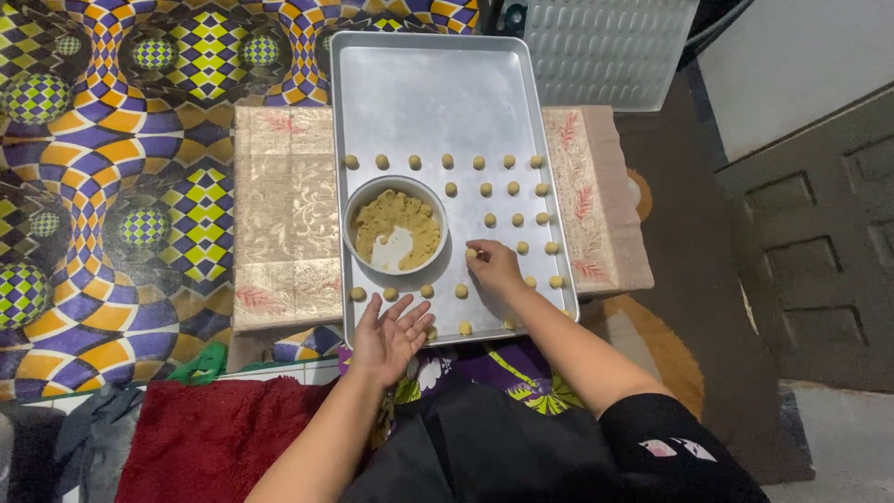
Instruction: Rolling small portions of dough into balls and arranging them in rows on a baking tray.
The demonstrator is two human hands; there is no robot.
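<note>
While our right hand [494,265] pinches a dough ball [472,252] w/ fingertips down on the tray [438,84], our left hand [389,333] rests palm up, fingers spread & empty, at the tray's near edge. Dough bowl [395,224] sits on the tray's left side, w/ rows of balls [511,188] to its right.

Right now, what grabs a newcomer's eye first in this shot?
The silver baking tray at centre, its near half dotted with rows of small dough balls around a metal bowl of dough. The right hand sets a ball onto the tray, while the left hand rests open, palm up, at the near edge. To the left, a loud purple, yellow and orange patterned floor covering competes for attention.
</note>
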